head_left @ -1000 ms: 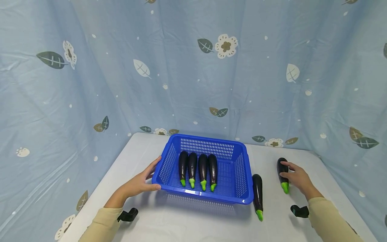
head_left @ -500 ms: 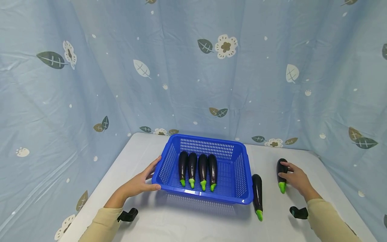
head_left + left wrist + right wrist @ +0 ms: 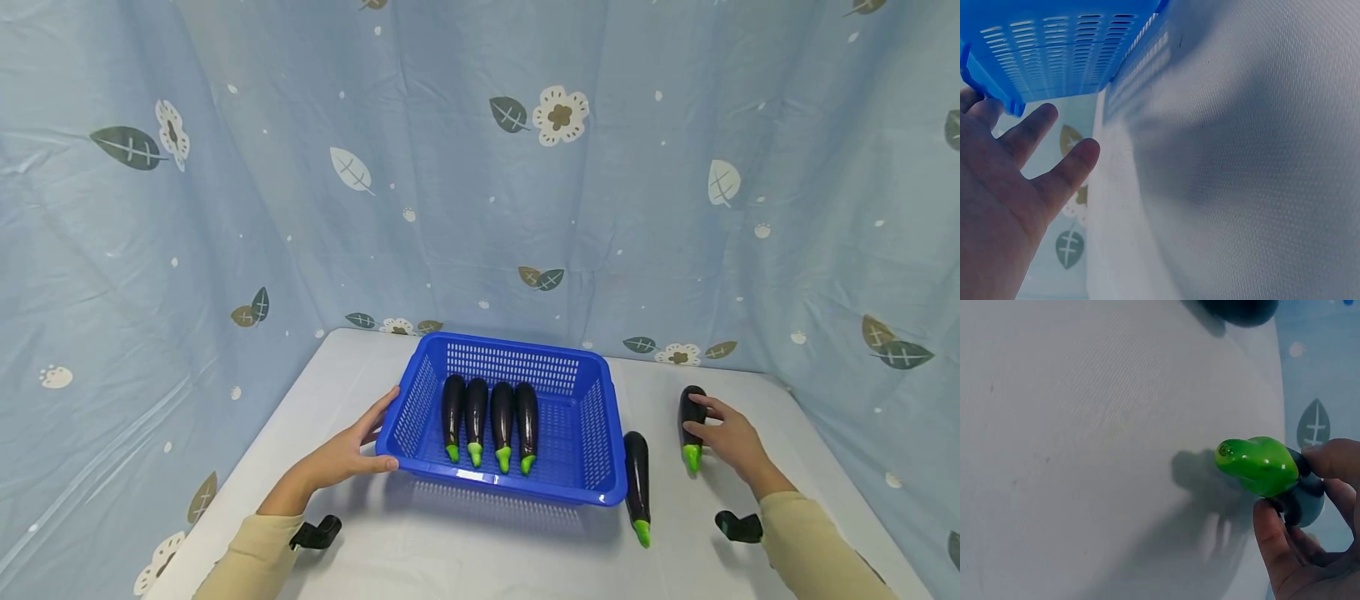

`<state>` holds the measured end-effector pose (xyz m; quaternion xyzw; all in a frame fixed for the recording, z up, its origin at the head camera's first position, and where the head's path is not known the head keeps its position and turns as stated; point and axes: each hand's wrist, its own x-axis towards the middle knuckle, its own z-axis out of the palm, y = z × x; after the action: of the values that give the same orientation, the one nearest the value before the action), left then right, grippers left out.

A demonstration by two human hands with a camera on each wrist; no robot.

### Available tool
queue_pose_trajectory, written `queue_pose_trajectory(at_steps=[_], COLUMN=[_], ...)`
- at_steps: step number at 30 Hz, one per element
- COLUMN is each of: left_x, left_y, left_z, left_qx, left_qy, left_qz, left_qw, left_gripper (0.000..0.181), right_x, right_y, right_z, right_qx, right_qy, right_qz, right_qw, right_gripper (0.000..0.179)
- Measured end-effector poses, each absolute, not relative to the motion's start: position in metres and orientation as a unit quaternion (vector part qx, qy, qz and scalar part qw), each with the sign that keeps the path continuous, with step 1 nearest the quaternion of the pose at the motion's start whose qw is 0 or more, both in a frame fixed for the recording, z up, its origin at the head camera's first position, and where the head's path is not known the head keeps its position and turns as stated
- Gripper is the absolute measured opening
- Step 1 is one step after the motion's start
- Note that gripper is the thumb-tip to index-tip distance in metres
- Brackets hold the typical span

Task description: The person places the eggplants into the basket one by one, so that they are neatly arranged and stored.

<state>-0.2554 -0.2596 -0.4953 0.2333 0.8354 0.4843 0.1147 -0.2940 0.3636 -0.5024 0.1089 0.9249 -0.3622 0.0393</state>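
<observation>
In the head view, my left hand [image 3: 337, 457] touches the left corner of a blue plastic basket [image 3: 501, 485], thumb against the front rim and fingers along the side. The left wrist view shows its fingers spread and nearly straight below the basket wall [image 3: 1054, 59]. Several dark eggplants [image 3: 477, 412] lie side by side inside, green stems toward me. Off to the right, my right hand [image 3: 738, 450] pinches another eggplant [image 3: 689, 410] between thumb and fingers. From the right wrist, that eggplant's green stem [image 3: 1263, 464] points at the camera, its shadow falling apart from it on the cloth.
One more eggplant [image 3: 637, 471] lies on the white table [image 3: 525, 562] close beside the basket's right wall. A blue patterned curtain [image 3: 465, 208] hangs behind the table and along its sides. Black wrist-worn pieces [image 3: 738, 527] stick out near both sleeves.
The right hand has shifted slightly left with the eggplant, whose stem end has swung left and away from me. The left hand and basket stay put.
</observation>
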Motion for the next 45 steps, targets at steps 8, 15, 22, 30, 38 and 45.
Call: queue_pose_trajectory(at_steps=[8,15,22,30,38,45], left_x=[-0.256,-0.256,-0.256,-0.255,-0.255,-0.256], left_y=[-0.261,-0.260,-0.260,-0.260,-0.261,-0.261], left_z=[-0.498,-0.497,-0.495,-0.497,-0.497,-0.498], left_qx=[0.233,0.236,0.235,0.229,0.228,0.231], left_qy=[0.837,0.833,0.833,0.835,0.835,0.834], left_qz=[0.482,0.487,0.487,0.486,0.486,0.487], left_qw=[0.116,0.118,0.116,0.120,0.119,0.119], left_gripper=[0.107,0.107,0.107,0.107,0.107,0.107], right_x=[-0.292,-0.291,-0.291,-0.294,-0.293,-0.293], right_y=[0.350,0.341,0.327,0.313,0.301,0.295], right_z=[-0.494,-0.491,-0.485,-0.477,-0.462,-0.454], right_qx=[0.083,0.062,0.054,0.032,0.011,-0.009], right_qy=[0.926,0.928,0.928,0.929,0.927,0.922], right_qz=[-0.367,-0.368,-0.368,-0.368,-0.376,-0.387], right_qw=[0.036,0.028,0.024,0.011,-0.001,-0.011], right_gripper=[0.072,0.070,0.069,0.068,0.066,0.065])
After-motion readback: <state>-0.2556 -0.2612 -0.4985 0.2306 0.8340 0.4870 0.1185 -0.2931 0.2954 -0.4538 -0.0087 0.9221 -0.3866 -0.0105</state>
